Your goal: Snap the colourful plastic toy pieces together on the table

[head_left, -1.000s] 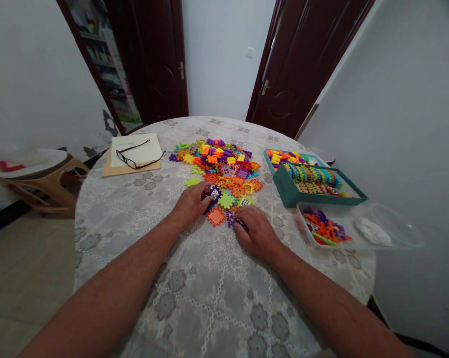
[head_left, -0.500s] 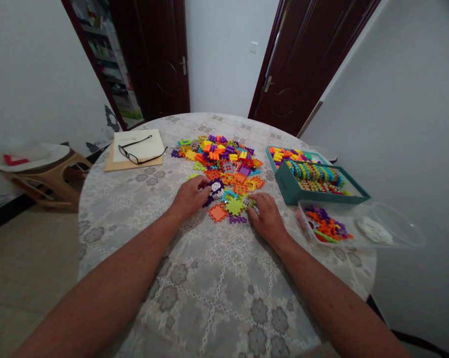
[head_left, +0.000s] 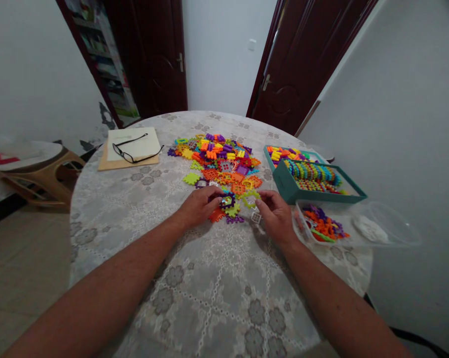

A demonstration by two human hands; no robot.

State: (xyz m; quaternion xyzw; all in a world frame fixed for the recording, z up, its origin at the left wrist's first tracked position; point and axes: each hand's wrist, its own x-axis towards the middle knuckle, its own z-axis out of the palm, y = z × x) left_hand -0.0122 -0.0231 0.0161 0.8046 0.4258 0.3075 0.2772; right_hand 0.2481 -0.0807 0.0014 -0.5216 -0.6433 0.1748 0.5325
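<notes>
My left hand [head_left: 202, 205] is closed on a purple frame-shaped building piece [head_left: 229, 200], pinched between thumb and fingers. A yellow-green frame piece [head_left: 250, 199] with a toothed edge is pinched in my right hand [head_left: 276, 215]. The two pieces are held close together, with a small gap between them. Under them lie a solid green piece [head_left: 232, 210], an orange piece [head_left: 217, 215] and a purple piece [head_left: 235, 219]. A small white window-grid piece [head_left: 256, 217] lies by my right hand. Behind my hands spreads a mixed pile of colourful interlocking pieces [head_left: 224, 164].
Black glasses [head_left: 129, 156] lie on a notebook [head_left: 114, 144] at the left. At the right stands a green box [head_left: 284, 186] of beads and blocks, with a clear plastic tub [head_left: 302, 228] of pieces before it. A patterned cloth covers the round table [head_left: 209, 298].
Both hands have lifted frame pieces from the pile's near edge. My left hand moved right with the purple one; my right hand shifted slightly right. A white window piece now lies apart on the cloth.
</notes>
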